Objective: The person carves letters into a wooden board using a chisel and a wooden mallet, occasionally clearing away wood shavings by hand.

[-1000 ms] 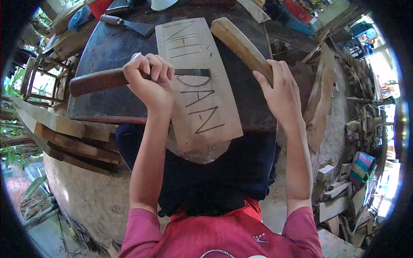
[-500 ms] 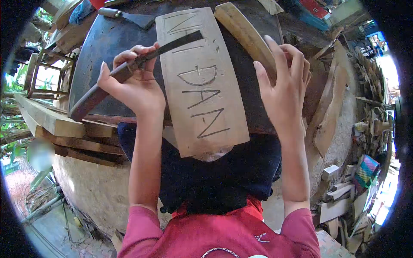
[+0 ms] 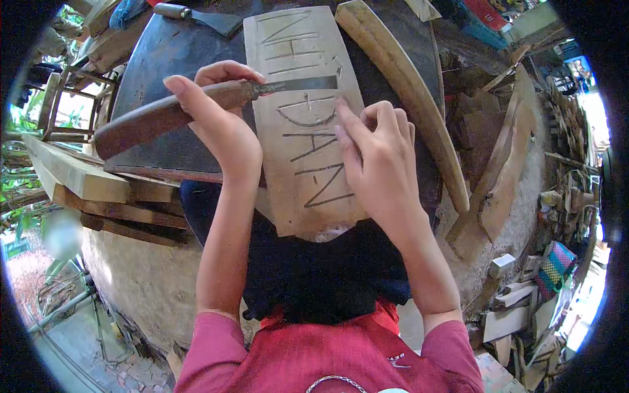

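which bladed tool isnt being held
The broad-bladed tool, lying near the table's far edge; the narrow-bladed tool is in the left hand.

Board [image 3: 278, 160] on table [image 3: 157, 72] — stick [image 3: 407, 85] at right, knife [image 3: 215, 21] at left.

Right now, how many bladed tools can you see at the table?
2. A narrow-bladed tool in the left hand, over the lettered board; a wide-bladed tool on the table, far left. Others may be hidden.

Desk [image 3: 162, 73]: dark, surface scuffed. Lettered board [image 3: 278, 193] lies across it, near end overhanging the edge. Broad-bladed tool [image 3: 216, 21] at far left; curved wooden bar [image 3: 401, 73] along the right.
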`<action>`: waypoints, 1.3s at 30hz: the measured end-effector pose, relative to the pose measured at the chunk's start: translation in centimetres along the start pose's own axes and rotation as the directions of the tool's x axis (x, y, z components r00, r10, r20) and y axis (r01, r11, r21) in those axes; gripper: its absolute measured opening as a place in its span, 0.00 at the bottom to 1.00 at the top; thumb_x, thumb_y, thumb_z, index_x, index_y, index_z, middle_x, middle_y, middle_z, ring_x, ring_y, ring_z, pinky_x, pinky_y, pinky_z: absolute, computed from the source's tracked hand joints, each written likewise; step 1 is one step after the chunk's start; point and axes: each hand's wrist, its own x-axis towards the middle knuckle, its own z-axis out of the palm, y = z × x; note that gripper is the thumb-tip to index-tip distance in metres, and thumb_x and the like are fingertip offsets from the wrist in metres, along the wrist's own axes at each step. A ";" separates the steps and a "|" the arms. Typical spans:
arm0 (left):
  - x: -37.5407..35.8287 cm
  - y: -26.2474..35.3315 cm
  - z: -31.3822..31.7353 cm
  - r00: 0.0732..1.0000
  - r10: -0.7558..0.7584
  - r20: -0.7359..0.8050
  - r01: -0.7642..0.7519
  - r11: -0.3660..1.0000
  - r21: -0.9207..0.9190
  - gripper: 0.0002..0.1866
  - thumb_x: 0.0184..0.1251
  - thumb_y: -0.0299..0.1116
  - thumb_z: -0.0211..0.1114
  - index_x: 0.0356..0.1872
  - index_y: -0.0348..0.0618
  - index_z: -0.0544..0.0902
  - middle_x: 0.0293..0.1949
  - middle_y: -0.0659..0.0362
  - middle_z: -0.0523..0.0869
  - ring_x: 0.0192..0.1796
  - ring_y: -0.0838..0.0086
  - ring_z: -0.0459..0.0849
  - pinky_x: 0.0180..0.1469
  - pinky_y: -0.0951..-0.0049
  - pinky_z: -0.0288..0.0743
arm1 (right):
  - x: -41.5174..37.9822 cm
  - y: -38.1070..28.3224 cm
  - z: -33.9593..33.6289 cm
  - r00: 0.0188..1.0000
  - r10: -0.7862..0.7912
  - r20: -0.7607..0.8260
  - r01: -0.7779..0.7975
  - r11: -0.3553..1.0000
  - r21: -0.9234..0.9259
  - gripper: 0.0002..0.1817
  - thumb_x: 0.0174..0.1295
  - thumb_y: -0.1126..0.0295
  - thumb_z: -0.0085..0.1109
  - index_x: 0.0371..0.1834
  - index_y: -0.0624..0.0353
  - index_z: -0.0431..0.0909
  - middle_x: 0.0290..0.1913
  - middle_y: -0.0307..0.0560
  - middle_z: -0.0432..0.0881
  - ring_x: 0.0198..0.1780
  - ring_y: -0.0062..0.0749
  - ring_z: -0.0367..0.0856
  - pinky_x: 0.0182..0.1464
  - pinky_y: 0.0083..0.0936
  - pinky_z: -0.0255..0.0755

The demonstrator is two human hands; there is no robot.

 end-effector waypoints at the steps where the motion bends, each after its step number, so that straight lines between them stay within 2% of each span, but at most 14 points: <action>1: -0.1 0.0 0.1 1.000 0.008 -0.007 -0.008 1.000 -0.011 0.43 0.75 0.72 0.35 0.35 0.35 0.76 0.32 0.52 0.82 0.36 0.67 0.83 0.48 0.68 0.77 | -0.1 -0.1 0.0 1.000 0.001 0.015 -0.001 1.000 -0.008 0.19 0.63 0.68 0.65 0.58 0.53 0.84 0.40 0.45 0.71 0.46 0.40 0.70 0.49 0.37 0.65; 4: -0.2 -0.1 0.4 0.999 0.036 -0.011 -0.037 0.999 -0.022 0.41 0.77 0.70 0.35 0.35 0.34 0.77 0.32 0.52 0.82 0.37 0.67 0.83 0.50 0.69 0.75 | -0.1 0.7 -1.2 0.992 -0.049 0.115 0.032 0.989 0.143 0.19 0.63 0.67 0.65 0.58 0.50 0.84 0.40 0.45 0.70 0.46 0.39 0.69 0.50 0.36 0.65; 7: -0.3 -0.1 0.5 0.998 0.056 0.001 -0.056 0.998 -0.002 0.41 0.77 0.69 0.35 0.34 0.34 0.77 0.31 0.52 0.82 0.38 0.67 0.83 0.51 0.69 0.74 | -0.3 0.0 -1.4 0.997 0.043 0.061 -0.046 0.997 0.059 0.19 0.65 0.66 0.63 0.61 0.46 0.83 0.40 0.46 0.71 0.45 0.40 0.70 0.52 0.32 0.64; 10: -0.3 -0.1 0.4 0.998 0.066 0.003 -0.066 0.998 0.013 0.42 0.77 0.69 0.36 0.34 0.34 0.78 0.31 0.53 0.83 0.38 0.68 0.83 0.52 0.69 0.74 | 0.2 0.7 -0.4 0.999 0.037 -0.028 -0.033 0.992 0.125 0.18 0.64 0.67 0.65 0.58 0.48 0.83 0.37 0.46 0.72 0.42 0.38 0.71 0.50 0.31 0.67; 13: -0.3 -0.2 0.2 0.996 0.082 0.022 -0.082 0.996 0.035 0.41 0.77 0.69 0.36 0.34 0.34 0.78 0.32 0.53 0.83 0.38 0.68 0.83 0.52 0.70 0.73 | 1.8 1.4 -0.2 0.985 0.171 0.020 -0.169 0.939 0.300 0.16 0.63 0.67 0.67 0.53 0.54 0.81 0.39 0.51 0.75 0.40 0.44 0.78 0.45 0.37 0.73; 14: -0.3 -0.2 0.3 0.996 0.085 0.019 -0.086 0.996 0.034 0.41 0.77 0.69 0.36 0.34 0.34 0.78 0.32 0.53 0.84 0.38 0.68 0.83 0.52 0.70 0.73 | 2.3 1.4 -0.3 0.984 0.179 0.011 -0.173 0.929 0.326 0.15 0.61 0.68 0.69 0.50 0.56 0.82 0.36 0.50 0.77 0.35 0.43 0.80 0.40 0.35 0.75; 20: -0.5 0.0 0.6 0.996 0.090 0.011 -0.090 0.996 0.006 0.41 0.78 0.68 0.37 0.33 0.34 0.78 0.32 0.52 0.84 0.37 0.69 0.83 0.51 0.71 0.73 | 3.6 1.7 -0.5 0.984 0.166 0.071 -0.180 0.920 0.347 0.12 0.59 0.71 0.70 0.45 0.57 0.82 0.33 0.50 0.81 0.34 0.42 0.82 0.39 0.33 0.76; 23: -0.6 0.0 0.7 0.996 0.090 0.007 -0.090 0.996 0.002 0.41 0.78 0.68 0.37 0.32 0.35 0.78 0.30 0.53 0.85 0.36 0.70 0.83 0.50 0.73 0.73 | 3.7 2.0 0.4 0.989 0.145 0.003 -0.137 0.930 0.342 0.10 0.60 0.70 0.69 0.43 0.58 0.81 0.34 0.50 0.82 0.35 0.42 0.83 0.40 0.34 0.76; 27: -0.5 -0.1 0.8 0.991 0.134 0.010 -0.134 0.991 0.030 0.40 0.79 0.67 0.38 0.31 0.35 0.79 0.29 0.54 0.85 0.35 0.71 0.83 0.48 0.74 0.73 | 3.8 2.0 0.8 0.994 0.106 -0.032 -0.093 0.958 0.271 0.07 0.63 0.70 0.65 0.41 0.58 0.80 0.35 0.52 0.83 0.37 0.48 0.84 0.41 0.38 0.76; 30: -0.4 0.2 0.6 0.993 0.099 0.058 -0.106 0.985 0.140 0.43 0.76 0.71 0.32 0.34 0.36 0.77 0.32 0.50 0.83 0.38 0.62 0.84 0.54 0.66 0.74 | 4.0 2.3 1.3 0.994 0.082 -0.076 -0.066 0.978 0.199 0.06 0.65 0.70 0.63 0.42 0.58 0.79 0.36 0.54 0.83 0.40 0.52 0.83 0.42 0.40 0.76; 32: -0.4 -0.1 0.5 0.992 0.107 0.064 -0.115 0.984 0.136 0.42 0.76 0.70 0.32 0.34 0.36 0.77 0.32 0.50 0.83 0.38 0.62 0.84 0.54 0.66 0.74 | 4.5 2.8 1.3 0.994 0.071 -0.087 -0.055 0.983 0.176 0.06 0.66 0.71 0.61 0.43 0.58 0.79 0.36 0.54 0.83 0.41 0.54 0.83 0.43 0.42 0.76; 35: -0.5 0.0 0.3 0.990 0.118 0.072 -0.129 0.978 0.163 0.41 0.77 0.69 0.33 0.34 0.36 0.76 0.32 0.50 0.83 0.38 0.62 0.84 0.53 0.66 0.74 | 4.5 2.7 1.4 0.993 0.016 -0.113 0.011 0.972 0.235 0.07 0.65 0.71 0.63 0.44 0.58 0.80 0.36 0.53 0.83 0.40 0.50 0.84 0.43 0.39 0.77; 39: -0.5 0.1 0.3 0.988 0.130 0.087 -0.143 0.973 0.179 0.41 0.77 0.69 0.34 0.34 0.36 0.76 0.32 0.50 0.84 0.38 0.63 0.84 0.53 0.66 0.74 | 4.2 2.2 0.1 0.993 0.117 0.009 -0.113 0.945 0.308 0.08 0.62 0.71 0.66 0.43 0.59 0.83 0.35 0.50 0.84 0.37 0.44 0.84 0.42 0.34 0.76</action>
